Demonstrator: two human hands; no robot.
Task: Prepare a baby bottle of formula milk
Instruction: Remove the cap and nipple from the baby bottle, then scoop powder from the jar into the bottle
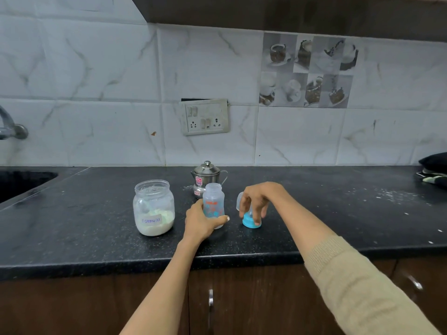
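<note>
My left hand (202,222) and right hand (255,201) work in a tight cluster: the clear plastic formula jar (153,207) crowds my left, the lidded steel pot (206,178) blocks behind. To my right the black speckled counter (338,201) lies open up to some dark folded cloth (434,171), I think.

From my head view the light is even, cool and fairly dim, with a bluish cast on the tiled wall (96,76). The black counter (338,213) carries a soft sheen right of the steel pot (205,177), and pale glints show on that pot's lid. Shadows beneath it are faint. Wide-angle bending curves the counter's front edge. The tap (12,128), far left of the pot, looks soft.
</note>
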